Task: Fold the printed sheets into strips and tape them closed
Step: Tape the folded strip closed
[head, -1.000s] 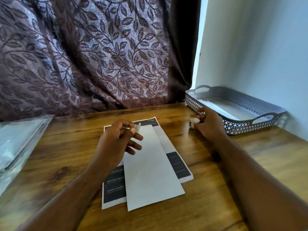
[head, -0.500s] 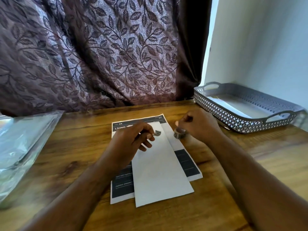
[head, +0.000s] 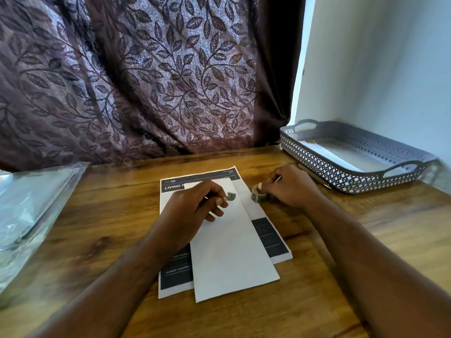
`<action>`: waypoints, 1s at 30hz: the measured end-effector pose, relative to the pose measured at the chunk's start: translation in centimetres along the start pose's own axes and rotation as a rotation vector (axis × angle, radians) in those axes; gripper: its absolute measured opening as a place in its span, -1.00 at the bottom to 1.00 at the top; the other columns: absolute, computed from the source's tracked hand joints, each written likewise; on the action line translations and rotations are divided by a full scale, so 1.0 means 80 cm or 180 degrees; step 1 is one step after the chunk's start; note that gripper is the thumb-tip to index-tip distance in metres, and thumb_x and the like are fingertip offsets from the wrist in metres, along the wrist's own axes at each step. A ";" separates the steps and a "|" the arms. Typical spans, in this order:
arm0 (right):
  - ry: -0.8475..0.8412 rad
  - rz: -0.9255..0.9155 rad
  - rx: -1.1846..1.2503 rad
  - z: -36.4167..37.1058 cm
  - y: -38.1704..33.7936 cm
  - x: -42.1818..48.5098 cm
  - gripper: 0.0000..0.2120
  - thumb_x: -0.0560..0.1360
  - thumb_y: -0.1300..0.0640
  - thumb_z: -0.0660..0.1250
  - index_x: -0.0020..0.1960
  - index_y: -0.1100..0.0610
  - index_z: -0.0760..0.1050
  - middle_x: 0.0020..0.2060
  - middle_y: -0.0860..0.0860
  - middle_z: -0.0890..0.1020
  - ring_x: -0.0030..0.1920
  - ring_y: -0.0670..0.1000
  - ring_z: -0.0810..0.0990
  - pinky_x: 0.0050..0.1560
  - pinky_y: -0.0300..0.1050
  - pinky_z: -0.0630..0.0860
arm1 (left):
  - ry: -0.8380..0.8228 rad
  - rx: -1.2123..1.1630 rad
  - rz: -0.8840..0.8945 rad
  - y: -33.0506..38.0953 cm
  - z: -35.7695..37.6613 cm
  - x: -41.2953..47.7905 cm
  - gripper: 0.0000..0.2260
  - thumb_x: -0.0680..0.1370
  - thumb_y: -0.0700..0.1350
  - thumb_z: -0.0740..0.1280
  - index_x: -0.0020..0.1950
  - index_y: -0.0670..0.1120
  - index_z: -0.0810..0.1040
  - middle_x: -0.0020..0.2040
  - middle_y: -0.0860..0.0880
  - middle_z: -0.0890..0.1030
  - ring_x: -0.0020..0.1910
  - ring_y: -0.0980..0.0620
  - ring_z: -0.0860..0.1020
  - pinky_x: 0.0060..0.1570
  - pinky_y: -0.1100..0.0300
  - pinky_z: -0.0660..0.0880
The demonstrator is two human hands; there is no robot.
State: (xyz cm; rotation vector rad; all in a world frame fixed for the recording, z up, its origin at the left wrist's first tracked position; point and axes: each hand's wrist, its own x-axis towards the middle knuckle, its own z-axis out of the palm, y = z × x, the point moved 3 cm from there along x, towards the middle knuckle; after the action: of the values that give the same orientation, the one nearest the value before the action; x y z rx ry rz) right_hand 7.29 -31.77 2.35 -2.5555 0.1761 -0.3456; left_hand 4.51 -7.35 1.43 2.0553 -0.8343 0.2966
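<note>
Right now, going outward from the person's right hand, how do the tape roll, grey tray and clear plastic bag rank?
1. Tape roll: gripped by the right hand itself.
2. Grey tray: a little to its right.
3. Clear plastic bag: far over on the left side.

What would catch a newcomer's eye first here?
Mid-table, the left hand pinches a small tape piece over the folded white paper strip, while the right hand holds a small tape roll beside it. Behind hangs a purple leaf-patterned curtain; a grey perforated tray sits far right.
</note>
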 end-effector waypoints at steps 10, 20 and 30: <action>0.0304 0.0348 -0.0405 -0.025 0.036 0.012 -0.82 0.51 0.03 0.42 -0.16 0.14 0.63 -0.25 0.03 0.64 -0.29 -0.02 0.55 -0.33 -0.13 0.42 | 0.0024 0.0138 0.0302 0.006 0.007 -0.001 -0.87 0.58 0.02 0.23 0.10 0.16 0.50 -0.02 0.20 0.68 -0.04 0.24 0.67 -0.15 0.35 0.61; 0.0727 0.1225 -0.0678 -0.051 0.079 0.016 -0.58 0.44 -0.14 0.49 0.07 0.19 0.59 0.01 0.18 0.65 0.01 0.24 0.63 -0.03 0.04 0.54 | 0.0022 0.0537 0.0488 0.009 0.004 -0.003 -0.77 0.58 0.00 0.24 0.15 -0.01 0.58 -0.01 0.11 0.68 -0.07 0.19 0.68 -0.16 0.35 0.62; -0.0584 -0.0448 0.1653 -0.019 -0.039 -0.024 -0.63 0.55 -0.16 0.38 -0.21 0.12 0.66 -0.38 0.01 0.67 -0.52 -0.14 0.48 -0.51 -0.31 0.37 | 0.0099 0.1524 0.0722 0.021 -0.018 -0.002 -0.85 0.59 -0.20 0.38 0.15 -0.12 0.64 0.01 -0.05 0.71 -0.14 0.00 0.66 -0.21 0.07 0.66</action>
State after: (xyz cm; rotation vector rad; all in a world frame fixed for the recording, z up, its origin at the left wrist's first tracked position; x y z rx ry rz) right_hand 5.16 -29.57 4.89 -2.0716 -0.1470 -0.1765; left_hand 3.39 -6.80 3.27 2.3846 -1.0562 0.7091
